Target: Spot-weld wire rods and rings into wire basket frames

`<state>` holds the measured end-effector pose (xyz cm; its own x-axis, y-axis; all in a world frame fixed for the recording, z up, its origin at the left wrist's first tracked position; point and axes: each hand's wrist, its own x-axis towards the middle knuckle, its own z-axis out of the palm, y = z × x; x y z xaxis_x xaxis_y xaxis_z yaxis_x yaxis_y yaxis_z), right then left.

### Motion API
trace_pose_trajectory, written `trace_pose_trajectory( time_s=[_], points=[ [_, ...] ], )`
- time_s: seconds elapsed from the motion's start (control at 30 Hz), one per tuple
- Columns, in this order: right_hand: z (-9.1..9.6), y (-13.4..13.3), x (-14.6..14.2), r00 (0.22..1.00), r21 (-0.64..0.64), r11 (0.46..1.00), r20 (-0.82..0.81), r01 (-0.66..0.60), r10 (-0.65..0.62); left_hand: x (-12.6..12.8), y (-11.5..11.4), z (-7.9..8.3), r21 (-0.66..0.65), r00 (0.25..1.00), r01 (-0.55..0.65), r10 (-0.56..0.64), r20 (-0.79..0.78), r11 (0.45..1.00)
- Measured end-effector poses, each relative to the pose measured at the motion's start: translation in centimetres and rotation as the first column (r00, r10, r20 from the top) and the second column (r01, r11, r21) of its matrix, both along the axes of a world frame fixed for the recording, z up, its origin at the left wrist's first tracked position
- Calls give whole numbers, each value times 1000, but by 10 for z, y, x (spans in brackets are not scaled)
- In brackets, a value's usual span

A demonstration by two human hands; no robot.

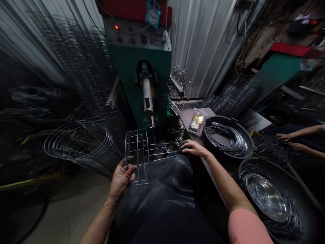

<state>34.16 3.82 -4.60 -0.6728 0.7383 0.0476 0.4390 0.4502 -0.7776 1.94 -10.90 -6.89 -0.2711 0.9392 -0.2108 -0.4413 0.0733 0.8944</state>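
Our left hand pinches the wire frame over the apron's far left corner; our right hand, apart, curls right of it, its grip unclear to us.

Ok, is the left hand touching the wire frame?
Touching: the head view shows the left hand closed on the lower left side of the wire frame, holding it.

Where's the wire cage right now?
In the head view, the wire cage is just left of centre, gripped at its lower left by the left hand, below the green machine's front panel.
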Motion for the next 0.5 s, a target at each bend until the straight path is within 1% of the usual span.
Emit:
trace_pose_trajectory(
  time_s=[0.07,0.13,0.2,0.33,0.4,0.5],
  points=[
    [2,0,-13,999,1,999,-17,-43,43,2,3,4,-5,1000,1,-1,8,1000],
    [4,0,-29,998,-7,998,-36,-57,57,6,9,6,-13,1000,4,-4,11,1000],
    [5,2,-46,997,19,1000,-71,-18,19,9,17,6,-21,1000,-2,2,9,1000],
    [4,11,-77,983,138,985,-169,100,-76,12,37,0,-38,999,-48,48,4,998],
    [4,18,-85,975,169,977,-198,132,-98,11,46,-2,-50,998,-63,64,11,997],
    [2,28,-90,967,174,969,-218,174,-134,8,58,-3,-63,997,-73,75,31,995]
  ],
)
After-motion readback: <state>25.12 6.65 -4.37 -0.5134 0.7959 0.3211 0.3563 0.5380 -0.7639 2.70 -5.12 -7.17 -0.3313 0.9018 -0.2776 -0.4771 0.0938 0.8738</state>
